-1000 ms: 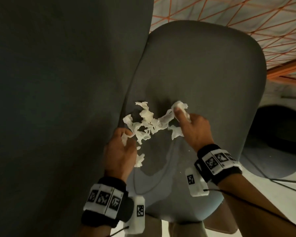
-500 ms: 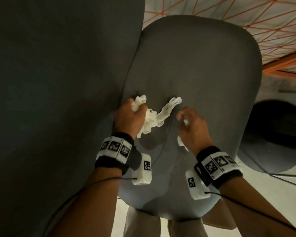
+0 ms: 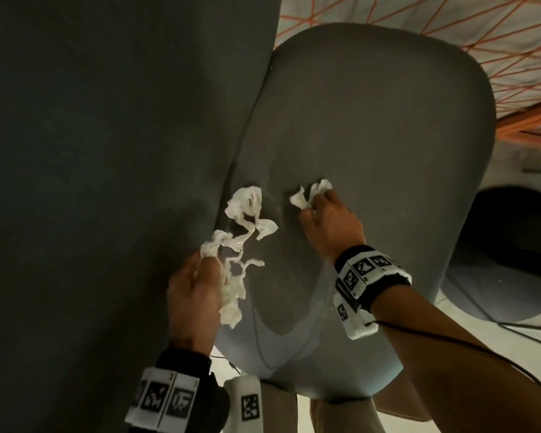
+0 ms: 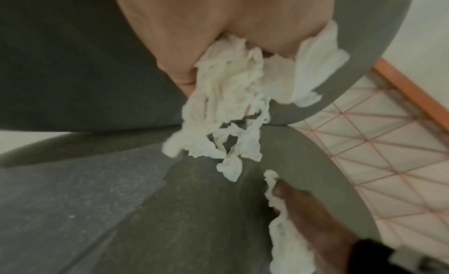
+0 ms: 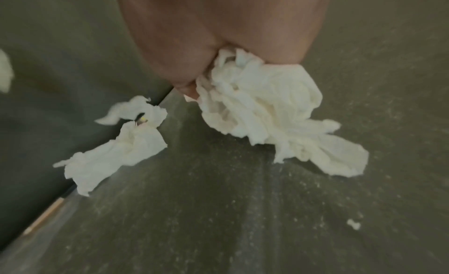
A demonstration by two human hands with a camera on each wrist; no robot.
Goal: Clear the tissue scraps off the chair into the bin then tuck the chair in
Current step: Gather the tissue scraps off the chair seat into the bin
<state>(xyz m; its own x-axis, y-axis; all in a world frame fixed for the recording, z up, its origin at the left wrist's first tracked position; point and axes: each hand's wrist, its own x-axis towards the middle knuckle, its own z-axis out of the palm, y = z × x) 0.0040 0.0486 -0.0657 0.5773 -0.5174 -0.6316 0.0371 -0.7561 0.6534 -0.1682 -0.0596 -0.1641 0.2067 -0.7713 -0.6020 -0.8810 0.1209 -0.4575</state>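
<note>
Half a second back both hands were bunched together mid-seat; now they've split apart, each with its own wad. The left hand [image 3: 194, 289] has pulled back toward the seat's front edge, fingers clamped on a stringy clump of tissue [image 3: 231, 276] that trails up to a loose scrap [image 3: 247, 204] lying by the crease where the seat [image 3: 372, 135] meets the backrest [image 3: 107, 151]. The right hand [image 3: 328, 223] sits nearer the seat's middle, fingers pinched on a smaller wad [image 3: 313, 192]. So most of the mess is gathered, not binned. I'd guess that crease scrap either lifts with the string or tears off. The right wrist view also shows a tiny crumb [image 5: 353, 224] on the seat. The bin [image 3: 519, 260] sits just right of the seat.
</note>
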